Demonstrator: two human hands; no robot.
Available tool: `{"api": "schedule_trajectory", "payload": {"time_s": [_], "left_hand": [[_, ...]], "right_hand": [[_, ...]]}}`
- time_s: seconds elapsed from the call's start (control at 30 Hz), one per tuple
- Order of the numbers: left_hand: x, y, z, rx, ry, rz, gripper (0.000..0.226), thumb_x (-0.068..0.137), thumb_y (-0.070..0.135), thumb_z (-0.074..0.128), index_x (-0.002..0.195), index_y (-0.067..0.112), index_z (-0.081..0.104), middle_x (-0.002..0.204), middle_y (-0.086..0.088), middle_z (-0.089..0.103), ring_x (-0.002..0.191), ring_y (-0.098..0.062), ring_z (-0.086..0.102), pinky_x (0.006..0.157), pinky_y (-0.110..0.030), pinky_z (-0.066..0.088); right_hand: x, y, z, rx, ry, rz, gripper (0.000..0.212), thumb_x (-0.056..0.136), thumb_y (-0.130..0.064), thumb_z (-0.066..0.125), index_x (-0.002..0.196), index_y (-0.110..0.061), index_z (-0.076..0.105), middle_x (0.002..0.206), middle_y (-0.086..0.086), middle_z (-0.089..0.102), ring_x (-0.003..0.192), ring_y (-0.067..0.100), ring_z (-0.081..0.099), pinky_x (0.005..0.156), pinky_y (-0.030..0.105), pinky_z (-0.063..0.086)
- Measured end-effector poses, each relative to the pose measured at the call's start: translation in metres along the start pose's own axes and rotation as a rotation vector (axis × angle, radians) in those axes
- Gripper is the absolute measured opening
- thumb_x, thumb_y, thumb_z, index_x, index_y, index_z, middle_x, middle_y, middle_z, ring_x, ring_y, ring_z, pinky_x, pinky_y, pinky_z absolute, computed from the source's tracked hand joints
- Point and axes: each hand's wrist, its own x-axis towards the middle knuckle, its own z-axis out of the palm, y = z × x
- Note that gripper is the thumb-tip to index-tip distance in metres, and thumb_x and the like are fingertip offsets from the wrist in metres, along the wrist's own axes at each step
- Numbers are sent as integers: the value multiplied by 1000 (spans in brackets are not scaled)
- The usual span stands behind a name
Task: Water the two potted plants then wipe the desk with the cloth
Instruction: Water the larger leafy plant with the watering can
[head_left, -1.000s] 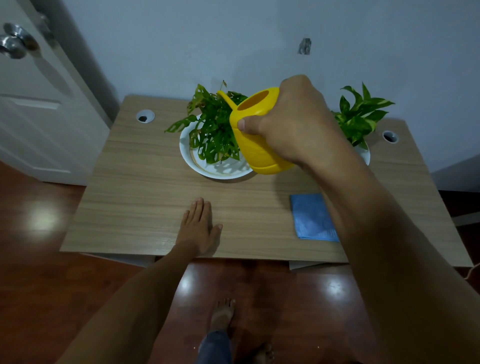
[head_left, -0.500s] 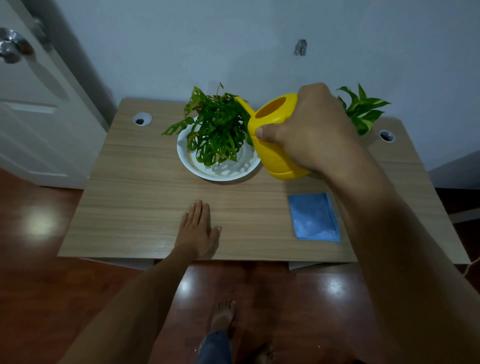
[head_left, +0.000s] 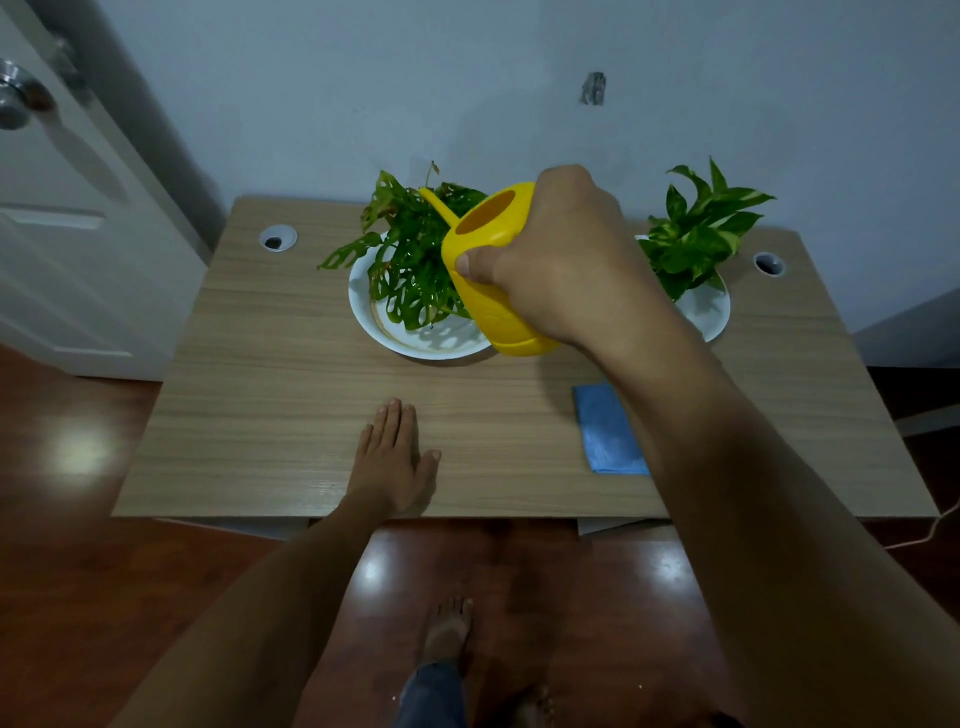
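My right hand (head_left: 563, 260) grips a yellow watering can (head_left: 485, 280), tilted with its spout over the left potted plant (head_left: 415, 260), a holey-leaved plant in a white bowl-shaped pot (head_left: 363, 317). The second potted plant (head_left: 698, 234), with variegated leaves, stands in a white pot (head_left: 709, 312) at the back right, partly hidden by my right arm. A folded blue cloth (head_left: 605, 431) lies on the wooden desk (head_left: 270, 374), its right side covered by my forearm. My left hand (head_left: 392, 457) rests flat on the desk near the front edge, fingers extended.
Two round cable holes sit in the desk's back corners, one left (head_left: 278, 239) and one right (head_left: 769, 264). A white door with a metal knob (head_left: 15, 104) stands at the left. The wall runs right behind the desk. My bare feet are on the wooden floor below.
The watering can and my right hand shifted left, back over the left plant, after a brief drift to the right. My left hand has stayed flat on the desk.
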Motion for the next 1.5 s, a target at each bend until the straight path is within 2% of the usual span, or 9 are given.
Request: {"api": "schedule_trajectory", "payload": {"time_s": [0.27,0.4,0.5,0.57,0.67,0.97,1.17,1.27,1.5], "left_hand": [[0,-2,2,1,4,-2,85,102,60,32,165,14,-2,174,-7,-9,161,-21,-13,130,-42,-4],[0,-1,2,-4,8,0,86,101,61,30,165,14,-2,174,-7,-9,161,-21,-12,130,-42,-4],[-1,-1,2,-7,23,-3,85,102,60,33,165,14,-1,174,-8,-7,161,-22,-10,130,-42,-3],[-1,-1,2,-7,27,0,85,102,59,33,165,13,0,174,-8,-6,161,-22,-9,130,-43,-2],[0,-1,2,-6,20,2,85,103,60,33,165,13,-1,174,-8,-7,161,-22,-10,130,-42,-3],[-1,-1,1,-19,31,5,85,102,60,35,165,13,1,174,-8,-6,162,-23,-8,130,-43,-1],[-3,1,2,-30,41,-2,91,94,65,24,166,13,2,174,-8,-5,162,-23,-6,129,-43,-2],[-3,1,2,-31,29,-4,90,96,65,25,166,14,0,174,-7,-6,162,-23,-8,130,-43,-3],[-2,0,2,-2,14,-7,84,103,61,30,166,14,-2,174,-7,-9,161,-22,-10,130,-43,-4]], "right_hand": [[14,-3,-10,33,60,21,52,77,-44,81,95,-21,37,98,-1,43,87,22,46,51,25,24],[13,4,-10,-18,83,16,51,79,-44,80,103,-20,43,102,1,41,89,22,44,69,30,32],[9,11,-8,-40,94,44,57,78,-44,80,117,-14,50,102,1,40,89,22,42,72,31,32],[6,15,-7,-38,82,59,54,78,-44,80,113,-15,50,100,0,40,88,20,42,68,30,33],[-1,18,-5,-26,42,80,50,77,-44,81,96,-21,41,82,-7,37,82,20,43,50,25,26],[-5,12,-4,39,-32,102,52,73,-49,82,102,-19,50,96,-1,51,86,22,53,50,24,28],[-6,13,-8,33,-11,82,53,72,-49,83,98,-16,53,77,-9,44,72,15,49,49,26,26],[-7,18,-11,29,-18,81,54,71,-50,83,98,-15,54,77,-8,46,65,6,44,49,27,26],[-16,29,-22,1,-34,93,58,69,-54,83,103,-15,58,81,-6,51,67,7,47,49,26,27]]}}
